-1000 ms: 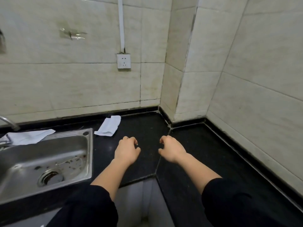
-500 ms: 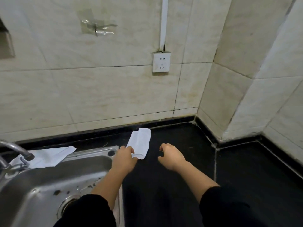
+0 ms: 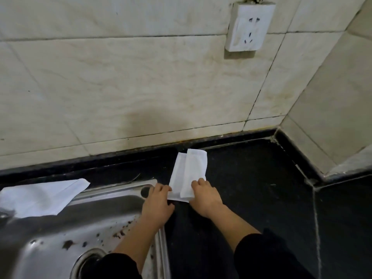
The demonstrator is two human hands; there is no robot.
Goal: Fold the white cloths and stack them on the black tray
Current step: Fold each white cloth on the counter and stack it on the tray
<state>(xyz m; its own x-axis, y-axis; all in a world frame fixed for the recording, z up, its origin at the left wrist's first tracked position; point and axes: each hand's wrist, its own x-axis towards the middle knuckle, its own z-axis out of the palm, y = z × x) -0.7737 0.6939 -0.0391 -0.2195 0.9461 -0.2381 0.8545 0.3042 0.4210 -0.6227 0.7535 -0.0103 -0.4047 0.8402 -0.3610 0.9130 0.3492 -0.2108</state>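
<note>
Over by the sink point(image 3: 60, 238), both hands pinch one cloth's point(image 3: 189, 174) near edge, left hand point(image 3: 158, 204) and right hand point(image 3: 203, 198), so folding looks about to start, tray nowhere visible.

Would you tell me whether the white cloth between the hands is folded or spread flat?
Partly folded: the white cloth shows overlapping layers, one panel lying over another, with both hands at its near edge.
</note>
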